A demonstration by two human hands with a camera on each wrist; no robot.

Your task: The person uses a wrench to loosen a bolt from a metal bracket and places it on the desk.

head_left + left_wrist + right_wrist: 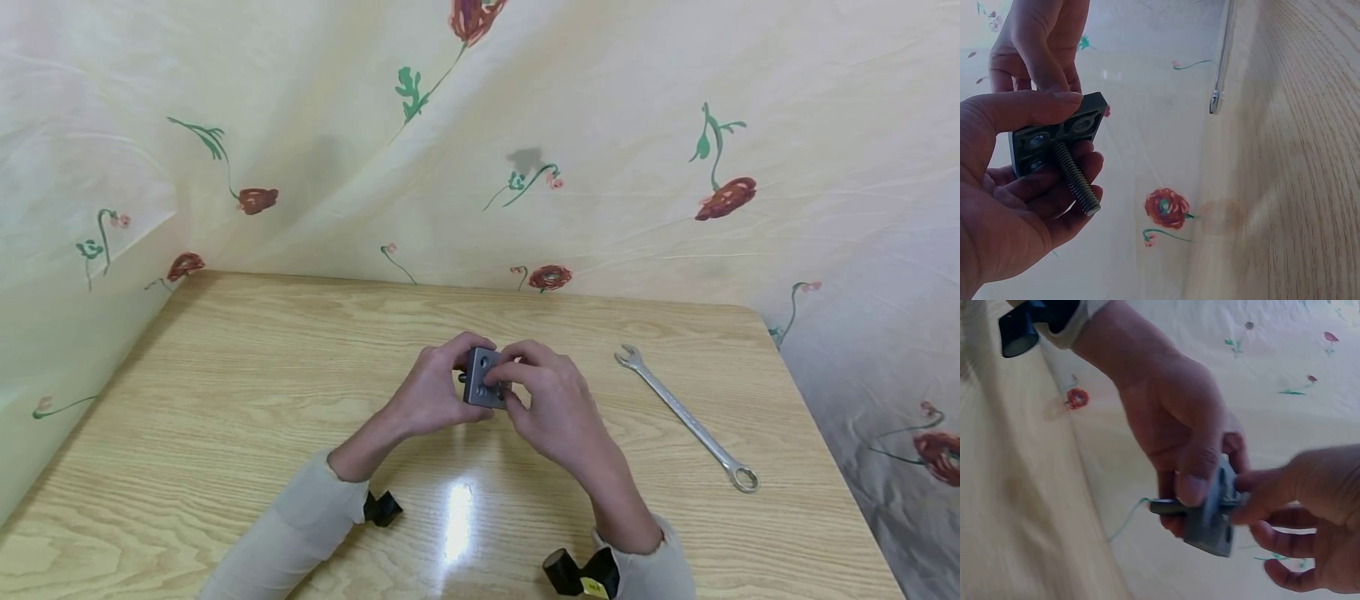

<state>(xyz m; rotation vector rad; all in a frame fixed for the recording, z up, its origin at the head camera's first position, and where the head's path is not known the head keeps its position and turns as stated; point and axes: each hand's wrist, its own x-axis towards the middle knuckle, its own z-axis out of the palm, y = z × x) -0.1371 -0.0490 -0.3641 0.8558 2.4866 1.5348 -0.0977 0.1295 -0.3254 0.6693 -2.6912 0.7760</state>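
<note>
My left hand [431, 396] holds a small grey metal plate [477, 377] by its edges, up in front of me above the table. Several round holes pierce the plate. A threaded bolt [1075, 178] passes through it, its long end sticking out on the left hand's side. In the left wrist view the left thumb lies along the plate's upper edge, with fingers curled below. From the opposite face, my right hand [558, 408] pinches the bolt's other end between thumb and finger, close against the plate. The fingertips hide most of that end.
A combination wrench [686, 417] lies slanted on the wooden table [262, 375], right of the hands. Flower-patterned cloth [337, 183] hangs behind the table and at both sides. A black wrist camera [562, 572] sits at the right cuff.
</note>
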